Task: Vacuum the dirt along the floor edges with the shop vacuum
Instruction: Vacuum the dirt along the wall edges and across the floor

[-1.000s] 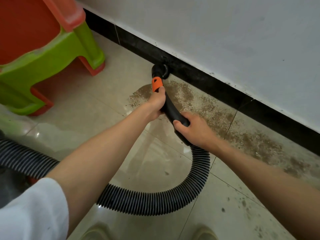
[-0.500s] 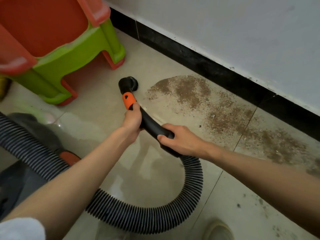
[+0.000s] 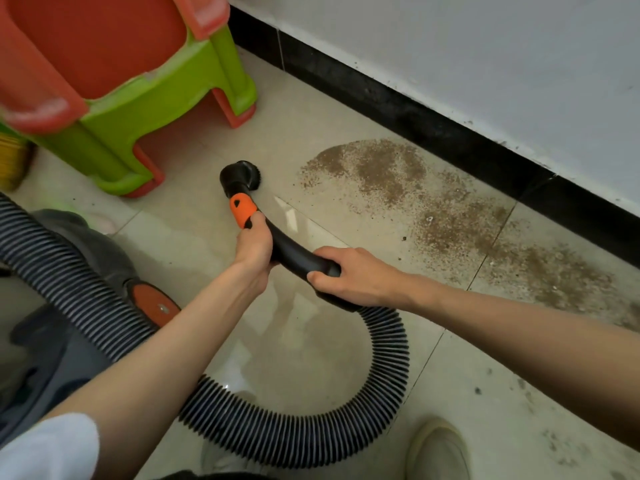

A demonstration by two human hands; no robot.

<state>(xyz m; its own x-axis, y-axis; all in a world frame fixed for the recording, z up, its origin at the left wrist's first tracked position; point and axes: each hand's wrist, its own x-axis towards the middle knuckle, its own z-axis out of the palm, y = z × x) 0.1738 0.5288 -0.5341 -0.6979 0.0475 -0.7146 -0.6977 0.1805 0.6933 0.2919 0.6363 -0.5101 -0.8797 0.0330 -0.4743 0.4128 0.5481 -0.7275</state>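
A black vacuum nozzle with an orange collar rests on the beige tiles, left of a brown dirt patch that runs along the black baseboard. My left hand grips the black wand just behind the collar. My right hand grips the wand's curved rear end where the ribbed hose begins. The hose loops down and left toward the grey vacuum body.
Stacked green and red plastic stools stand at the upper left, close to the nozzle. A yellow object shows at the left edge. My shoe is at the bottom. More dirt specks lie on the tile at the lower right.
The nozzle has pulled back from the baseboard and swung left, off the dirt patch toward the stools. Both hands kept their grip on the wand. The tile it left looks cleaner.
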